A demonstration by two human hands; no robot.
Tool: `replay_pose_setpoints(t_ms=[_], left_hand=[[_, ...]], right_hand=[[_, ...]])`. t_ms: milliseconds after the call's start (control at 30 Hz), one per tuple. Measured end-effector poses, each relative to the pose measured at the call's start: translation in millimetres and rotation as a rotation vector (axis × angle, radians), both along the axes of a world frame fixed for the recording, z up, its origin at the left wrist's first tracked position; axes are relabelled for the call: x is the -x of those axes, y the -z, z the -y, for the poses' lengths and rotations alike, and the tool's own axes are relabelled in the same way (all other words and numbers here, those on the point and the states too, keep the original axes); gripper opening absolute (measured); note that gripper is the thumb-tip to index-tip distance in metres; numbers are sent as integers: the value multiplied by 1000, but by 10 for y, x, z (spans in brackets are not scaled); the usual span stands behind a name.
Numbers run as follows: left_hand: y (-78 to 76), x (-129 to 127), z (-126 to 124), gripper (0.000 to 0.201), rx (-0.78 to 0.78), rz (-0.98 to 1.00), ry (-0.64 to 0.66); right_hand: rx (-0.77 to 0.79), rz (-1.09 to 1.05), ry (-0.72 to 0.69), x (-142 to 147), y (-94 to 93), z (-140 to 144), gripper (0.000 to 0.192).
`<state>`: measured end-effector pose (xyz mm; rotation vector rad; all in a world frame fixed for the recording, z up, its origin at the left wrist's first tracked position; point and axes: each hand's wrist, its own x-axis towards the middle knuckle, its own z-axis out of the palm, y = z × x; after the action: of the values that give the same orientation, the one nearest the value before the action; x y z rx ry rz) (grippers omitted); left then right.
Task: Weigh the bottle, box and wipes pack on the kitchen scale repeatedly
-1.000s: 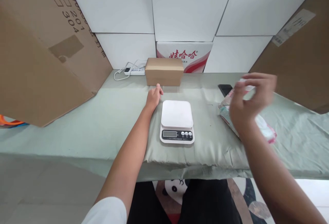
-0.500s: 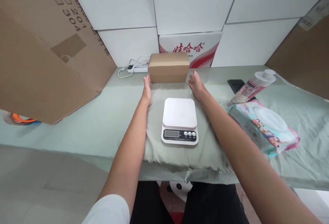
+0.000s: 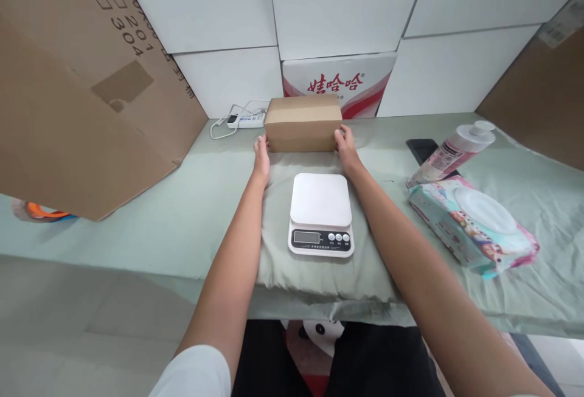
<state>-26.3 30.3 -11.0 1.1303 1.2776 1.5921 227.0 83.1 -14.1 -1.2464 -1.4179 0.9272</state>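
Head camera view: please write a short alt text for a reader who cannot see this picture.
Two bare hands, left hand and right hand, press the ends of a small cardboard box on a green-covered table. A white kitchen scale sits nearer, between the forearms; a wipes pack and a bottle lie to the right.
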Motion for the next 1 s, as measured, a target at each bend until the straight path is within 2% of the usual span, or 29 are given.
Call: replay_pose_setpoints(t_ms=[133, 233, 333, 400, 467, 567, 667, 800, 1000], left_hand=[[22, -29, 7, 70, -31, -23, -8], [-34, -90, 66, 78, -89, -66, -15], [-183, -173, 308, 85, -191, -98, -8], [-282, -223, 615, 83, -245, -86, 31], [-318, -263, 1004, 78, -290, -57, 49], [-219, -301, 1584, 73, -287, -12, 50], [-43, -329, 1948, 70, -256, 16, 73], [61, -356, 2046, 69, -260, 36, 105], [13, -366, 2003, 70, -239, 16, 107]], right_hand=[[-60, -203, 2, -34, -17, 10, 73], [-100, -228, -1, -140, -173, 153, 75], [-280, -107, 7, -287, -440, 560, 84], [-425, 17, 1, -383, -586, 965, 87], [-483, 96, 1, -467, -635, 1401, 85], [-525, 178, 35, -567, -518, 1936, 86], [-536, 206, 87, -628, -311, 2205, 85], [-534, 202, 142, -648, -168, 2242, 83], [-564, 220, 147, -653, -138, 2200, 71]])
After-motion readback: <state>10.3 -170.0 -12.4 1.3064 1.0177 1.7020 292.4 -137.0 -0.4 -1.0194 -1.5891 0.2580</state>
